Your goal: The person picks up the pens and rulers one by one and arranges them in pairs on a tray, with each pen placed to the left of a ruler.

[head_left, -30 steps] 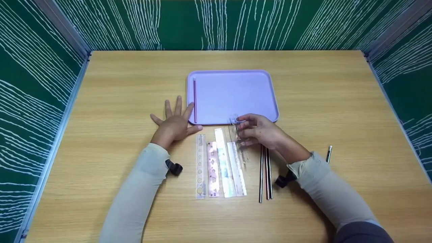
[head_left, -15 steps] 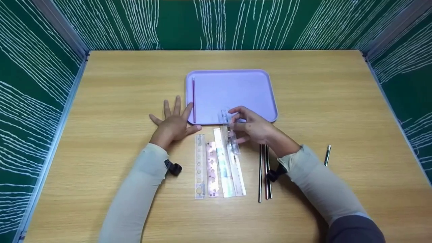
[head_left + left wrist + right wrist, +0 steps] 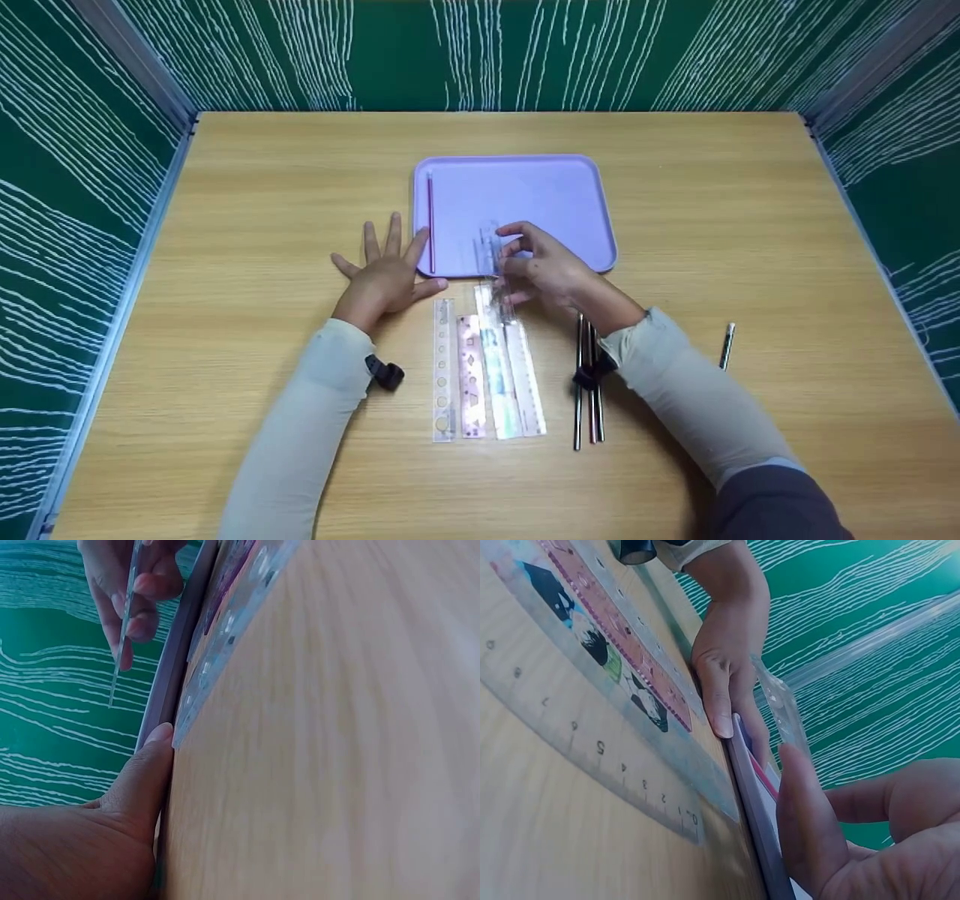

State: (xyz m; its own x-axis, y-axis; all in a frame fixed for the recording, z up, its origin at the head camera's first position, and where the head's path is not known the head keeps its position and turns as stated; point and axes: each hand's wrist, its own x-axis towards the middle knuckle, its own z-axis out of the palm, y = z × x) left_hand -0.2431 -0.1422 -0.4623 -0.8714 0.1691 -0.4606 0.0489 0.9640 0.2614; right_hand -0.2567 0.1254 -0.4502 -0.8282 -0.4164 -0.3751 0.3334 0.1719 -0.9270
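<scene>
In the head view my right hand (image 3: 551, 270) pinches a clear plastic ruler (image 3: 487, 244) between thumb and fingers. Its far end is over the front part of a purple tray (image 3: 540, 202). In the right wrist view this ruler (image 3: 780, 705) stands raised above the tray rim. My left hand (image 3: 384, 281) lies spread, fingers straight, at the tray's front left corner, one finger overlapping the rim. Inside the tray, along its left side, lies a dark red pencil (image 3: 431, 221). Below the tray are a clear ruler with round holes (image 3: 442, 382) and a pink ruler (image 3: 472, 382).
A pale, pictured ruler (image 3: 499, 390) and another clear ruler (image 3: 531, 397) lie right of the pink one. Several dark pencils (image 3: 578, 405) lie partly under the right wrist. Another pencil (image 3: 727, 346) lies farther right, partly hidden by the sleeve. Green walls (image 3: 405, 60) enclose the table.
My right hand has moved left and away from me, carrying the clear ruler from the tray's front edge to farther over the tray. The left hand has stayed still.
</scene>
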